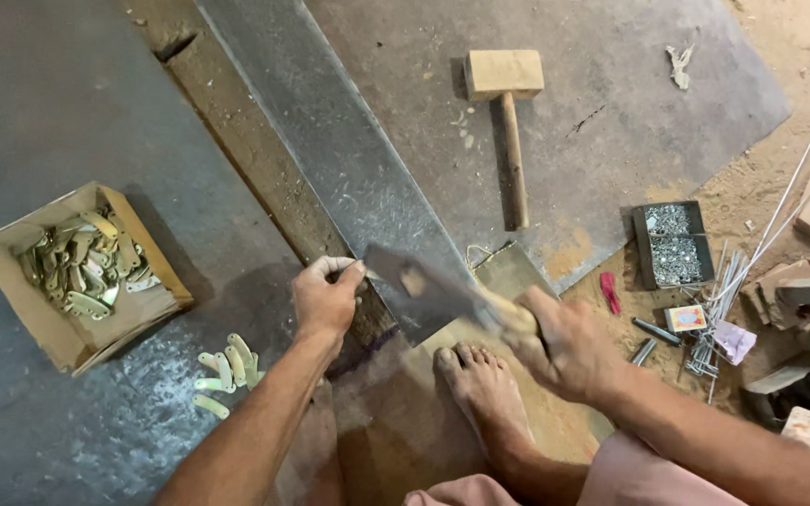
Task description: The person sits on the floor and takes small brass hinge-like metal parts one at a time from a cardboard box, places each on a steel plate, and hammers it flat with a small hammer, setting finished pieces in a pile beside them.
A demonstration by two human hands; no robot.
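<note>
At frame centre, the right hand (pixel 560 342) grips the wooden handle of a flat-bladed chopper (pixel 424 290). The left hand (pixel 325 298), just left of it, pinches a small pale piece (pixel 349 265) in closed fingers. A wooden mallet (pixel 508 103) lies at upper centre, a cardboard box (pixel 21 290) at left.

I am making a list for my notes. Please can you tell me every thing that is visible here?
box: one, brown cardboard, left, full of pale metal pieces
loose pieces: several, pale, on the sheet by the box
mallet: one, wooden, top centre
metal sheets: several, grey, on the floor
tray: one, dark, right, holds small silver parts
rods: a bundle, silver, right
blade: one, flat, dark
left hand: pinches something small
right hand: grips the blade's handle
foot: bare, bottom centre
</note>
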